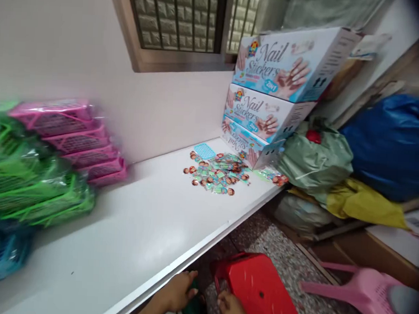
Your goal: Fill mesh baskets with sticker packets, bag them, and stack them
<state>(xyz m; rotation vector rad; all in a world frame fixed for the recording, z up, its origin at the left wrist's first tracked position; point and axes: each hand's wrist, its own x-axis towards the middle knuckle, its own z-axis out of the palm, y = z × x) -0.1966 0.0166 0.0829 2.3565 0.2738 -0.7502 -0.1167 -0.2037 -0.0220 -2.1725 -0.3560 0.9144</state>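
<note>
My left hand (176,292) is at the front edge of the white table (140,232), low in the view. Its fingers are apart and it holds nothing I can see. To its right, my right hand (232,308) has its fingers curled at the near side of a red plastic stool (264,289), gripping it. The stool stands on the speckled floor beside the table. On the tabletop lies a loose pile of small printed cutouts of cartoon children (217,173), with a light blue mesh piece (204,151) behind it.
Wrapped stacks of pink baskets (82,133), green baskets (31,177) and blue baskets (7,250) stand at left. Three nail sticker boxes (276,67) are stacked by the wall. At right are stuffed bags (317,157), a blue bag (387,141) and a pink stool (370,289).
</note>
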